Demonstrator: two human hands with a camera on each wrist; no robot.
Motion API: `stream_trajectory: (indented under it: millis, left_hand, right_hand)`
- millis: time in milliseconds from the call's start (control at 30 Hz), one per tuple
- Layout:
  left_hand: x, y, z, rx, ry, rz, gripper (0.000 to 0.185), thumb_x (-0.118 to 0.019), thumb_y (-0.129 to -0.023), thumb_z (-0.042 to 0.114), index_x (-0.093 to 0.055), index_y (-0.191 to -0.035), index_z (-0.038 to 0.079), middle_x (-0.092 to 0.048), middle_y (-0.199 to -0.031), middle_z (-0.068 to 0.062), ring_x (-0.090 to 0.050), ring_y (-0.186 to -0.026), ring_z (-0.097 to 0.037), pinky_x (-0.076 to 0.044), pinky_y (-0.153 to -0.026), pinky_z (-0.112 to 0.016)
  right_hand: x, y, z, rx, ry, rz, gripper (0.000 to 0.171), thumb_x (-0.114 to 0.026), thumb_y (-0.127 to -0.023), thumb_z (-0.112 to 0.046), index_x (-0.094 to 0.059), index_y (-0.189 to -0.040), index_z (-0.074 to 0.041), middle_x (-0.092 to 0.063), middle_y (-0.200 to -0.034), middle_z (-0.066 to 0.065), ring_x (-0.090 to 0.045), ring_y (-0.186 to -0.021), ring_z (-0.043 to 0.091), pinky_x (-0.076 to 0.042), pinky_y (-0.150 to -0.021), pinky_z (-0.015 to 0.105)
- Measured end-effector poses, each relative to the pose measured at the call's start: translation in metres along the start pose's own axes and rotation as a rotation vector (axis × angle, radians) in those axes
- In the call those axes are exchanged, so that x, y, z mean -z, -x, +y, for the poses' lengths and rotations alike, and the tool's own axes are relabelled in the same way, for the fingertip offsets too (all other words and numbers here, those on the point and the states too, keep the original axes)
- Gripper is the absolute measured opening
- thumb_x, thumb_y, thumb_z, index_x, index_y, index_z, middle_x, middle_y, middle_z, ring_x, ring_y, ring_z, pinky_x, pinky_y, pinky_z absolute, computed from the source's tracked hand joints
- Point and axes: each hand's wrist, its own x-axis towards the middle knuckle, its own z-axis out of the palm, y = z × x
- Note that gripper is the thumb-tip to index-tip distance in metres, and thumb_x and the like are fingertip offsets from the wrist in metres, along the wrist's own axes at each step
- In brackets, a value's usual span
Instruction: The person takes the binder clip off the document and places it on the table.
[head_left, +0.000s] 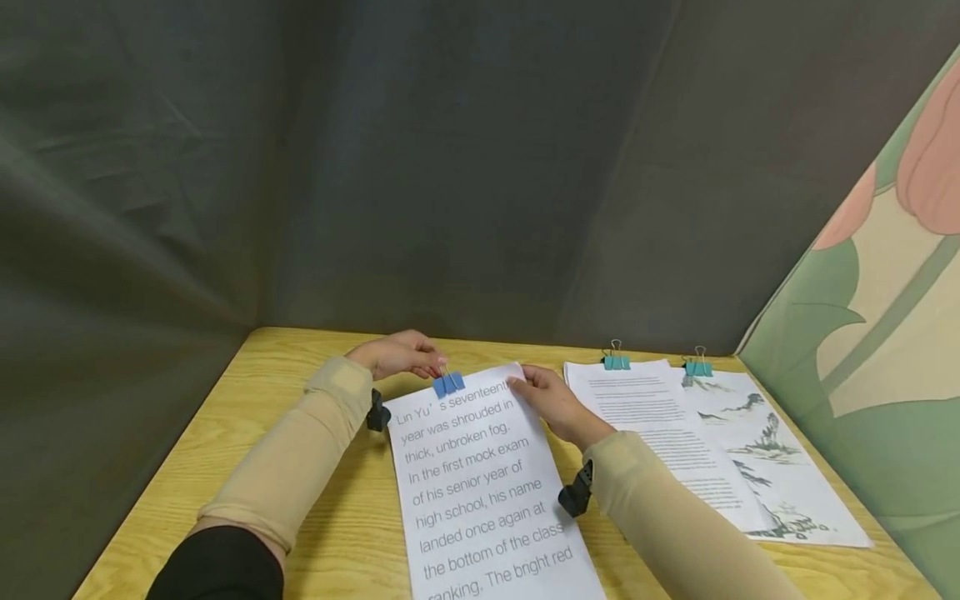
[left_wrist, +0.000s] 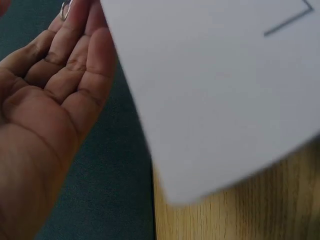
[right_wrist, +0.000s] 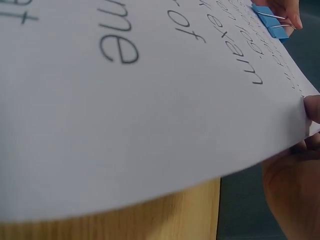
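A printed sheet or stack of paper [head_left: 472, 483] with large text is held tilted over the table in the head view. On its top edge sits a blue binder clip [head_left: 448, 384], its wire handles standing up. My left hand [head_left: 401, 354] pinches the clip at its handles from behind the edge; the left wrist view shows the palm [left_wrist: 45, 115] and a bit of wire by the fingertips. With thumb in front and fingers behind, my right hand [head_left: 558, 404] pinches the paper's upper right corner. The right wrist view shows that thumb [right_wrist: 312, 107] on the corner.
To the right lie a text stack [head_left: 660, 433] with a teal binder clip [head_left: 617, 362] and, partly under it, an ink-landscape print [head_left: 795, 467] with another teal clip [head_left: 698, 367]. A dark curtain [head_left: 465, 167] hangs behind the wooden table [head_left: 225, 433]; a tulip-patterned cloth [head_left: 885, 333] borders the right.
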Motion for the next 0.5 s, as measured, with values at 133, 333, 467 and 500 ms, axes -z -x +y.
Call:
stream_trajectory:
  millis: [133,333,467,500]
  left_hand:
    - [0.000,0.002,-0.002,-0.031,-0.024,0.083,0.037,-0.055,-0.109,0.014,-0.058,-0.131,-0.016,-0.067,-0.118,-0.020,-0.066,-0.110,-0.028,-0.047,-0.106,-0.050]
    - [0.005,0.016,-0.006,-0.100,-0.123,0.290,0.037,-0.054,-0.110,0.022,-0.060,-0.132,-0.008,-0.063,-0.125,-0.019,-0.061,-0.115,-0.030,-0.047,-0.104,-0.049]
    - [0.006,0.033,-0.013,-0.056,-0.175,0.432,0.042,-0.056,-0.109,0.031,-0.060,-0.133,-0.003,-0.061,-0.126,-0.017,-0.056,-0.115,-0.034,-0.047,-0.098,-0.047]
    - [0.006,0.037,-0.014,-0.040,-0.181,0.463,0.044,-0.056,-0.109,0.034,-0.059,-0.134,-0.003,-0.060,-0.127,-0.018,-0.055,-0.115,-0.034,-0.047,-0.097,-0.047]
  right_hand:
    - [-0.001,0.001,0.002,-0.003,0.007,0.008,0.031,-0.048,-0.112,-0.016,-0.060,-0.132,0.005,-0.073,-0.103,0.015,-0.073,-0.079,0.024,-0.059,-0.068,0.034]
    - [-0.001,0.002,0.001,0.001,0.004,0.021,0.033,-0.047,-0.112,-0.017,-0.059,-0.134,0.005,-0.073,-0.103,0.016,-0.073,-0.079,0.024,-0.059,-0.068,0.034]
    - [0.002,0.005,-0.002,-0.002,0.013,0.031,0.034,-0.046,-0.112,-0.018,-0.058,-0.135,0.004,-0.073,-0.105,0.015,-0.073,-0.081,0.024,-0.059,-0.069,0.034]
    - [0.004,0.005,-0.003,0.000,0.016,0.032,0.034,-0.046,-0.112,-0.018,-0.058,-0.135,0.005,-0.072,-0.106,0.015,-0.072,-0.081,0.023,-0.059,-0.069,0.034]
